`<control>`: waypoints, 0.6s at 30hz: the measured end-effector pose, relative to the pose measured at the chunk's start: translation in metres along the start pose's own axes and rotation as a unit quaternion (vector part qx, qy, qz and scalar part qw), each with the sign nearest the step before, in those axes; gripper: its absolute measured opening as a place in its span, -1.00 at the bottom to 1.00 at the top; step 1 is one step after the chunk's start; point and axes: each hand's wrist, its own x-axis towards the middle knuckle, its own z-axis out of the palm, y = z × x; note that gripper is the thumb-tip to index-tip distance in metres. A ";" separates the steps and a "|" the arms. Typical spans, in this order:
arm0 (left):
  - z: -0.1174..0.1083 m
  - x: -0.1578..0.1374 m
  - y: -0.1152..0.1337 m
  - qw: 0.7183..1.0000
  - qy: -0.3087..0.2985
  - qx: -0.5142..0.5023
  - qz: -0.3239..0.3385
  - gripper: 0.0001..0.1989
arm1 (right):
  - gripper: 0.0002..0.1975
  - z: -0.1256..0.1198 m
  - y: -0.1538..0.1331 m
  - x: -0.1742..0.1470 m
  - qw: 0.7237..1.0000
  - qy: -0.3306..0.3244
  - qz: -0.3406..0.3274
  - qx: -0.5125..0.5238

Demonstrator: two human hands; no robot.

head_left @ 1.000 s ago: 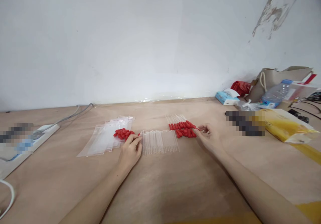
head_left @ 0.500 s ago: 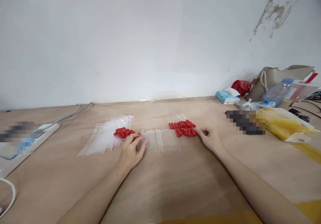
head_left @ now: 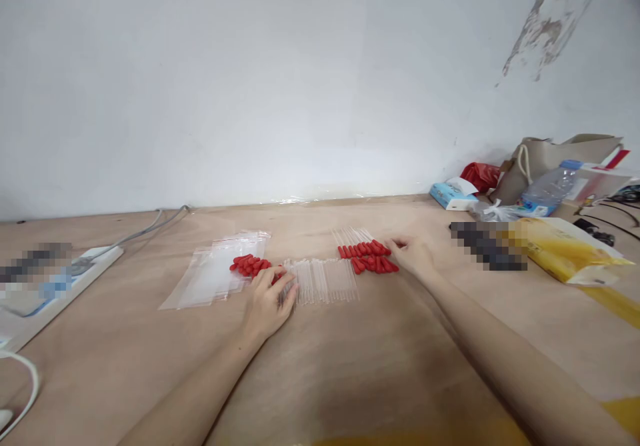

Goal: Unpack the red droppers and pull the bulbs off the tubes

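My left hand (head_left: 270,303) rests over the left end of a row of thin clear sticks (head_left: 323,281), its thumb and fingers apart. Just beyond those fingers lies a pile of red elongated pieces (head_left: 246,265), some partly covered by the hand. My right hand (head_left: 413,254) is at the right end of a row of red-ended sticks (head_left: 363,249), whose pale shafts point toward the wall. Its fingers reach out to the end piece and look apart. Below that row lie several loose red pieces (head_left: 373,265).
Clear plastic bags (head_left: 203,274) lie at the left under the red pile. A power strip (head_left: 95,266) with a cable is farther left. To the right are a yellow packet (head_left: 575,249), a blue tissue pack (head_left: 453,196), a plastic bottle (head_left: 553,186) and a beige bag (head_left: 537,156).
My right hand has moved slightly away from me, from the loose red pieces to the upper row. The rightmost loose red piece now lies slightly farther right. My left hand stays over the clear sticks.
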 end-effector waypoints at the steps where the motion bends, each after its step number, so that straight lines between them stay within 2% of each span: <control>1: -0.001 0.000 0.001 1.000 -0.003 0.003 0.002 -0.85 | -0.66 0.000 -0.006 0.003 1.000 -0.011 0.005 -0.012; 4: -0.001 0.000 0.003 1.000 -0.007 0.002 0.006 -0.85 | -0.67 0.001 -0.020 0.010 0.998 -0.038 0.028 -0.046; 8: 0.001 0.001 0.003 1.000 -0.011 -0.009 0.006 -0.85 | -0.75 0.003 -0.031 0.011 0.995 -0.040 0.038 -0.080; 16: 0.002 0.002 0.006 1.000 -0.003 0.002 0.015 -0.79 | -0.71 0.000 -0.042 0.009 0.997 0.026 0.020 -0.068; 18: 0.001 0.003 0.006 1.000 -0.002 0.007 0.012 -0.72 | -0.71 0.000 -0.043 -0.001 0.998 0.056 -0.022 -0.021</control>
